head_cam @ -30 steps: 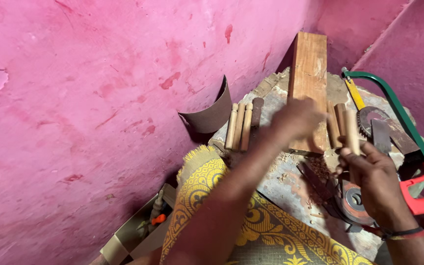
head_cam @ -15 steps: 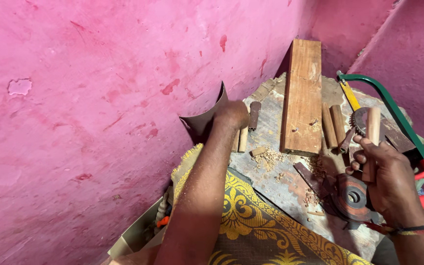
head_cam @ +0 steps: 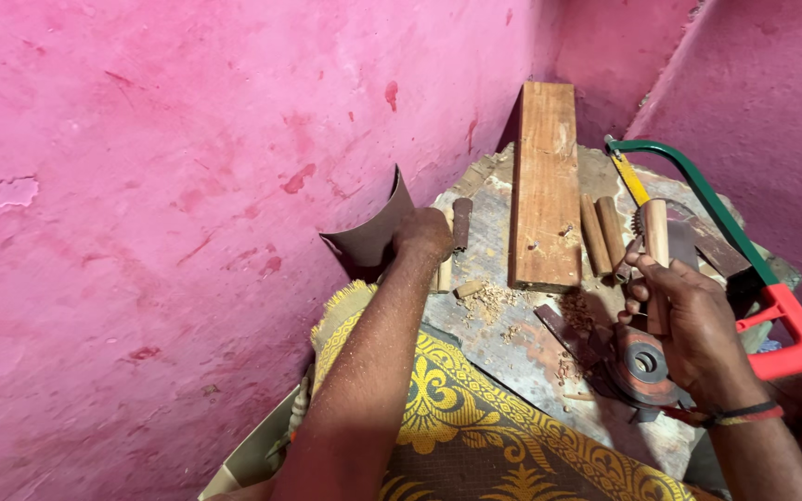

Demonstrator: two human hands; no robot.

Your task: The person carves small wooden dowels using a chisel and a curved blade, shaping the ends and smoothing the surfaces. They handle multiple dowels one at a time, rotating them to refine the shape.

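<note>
Right hand [head_cam: 689, 320] grip wrapped tight around a wooden dowel [head_cam: 656, 243], long axis upright, top end pointing toward the far edge of the tabletop [head_cam: 503, 325], held over the right side beside the hacksaw [head_cam: 726, 232] and above a round disc [head_cam: 644, 362]. Left hand [head_cam: 422, 232] grip curled down on short dowels [head_cam: 445, 274] at the left edge, next to the curved sandpaper sheet [head_cam: 368, 232]; what it pinches, cannot tell. Versus earlier: left hand went from the plank [head_cam: 546, 186] leftward to the edge; right dowel stayed upright.
</note>
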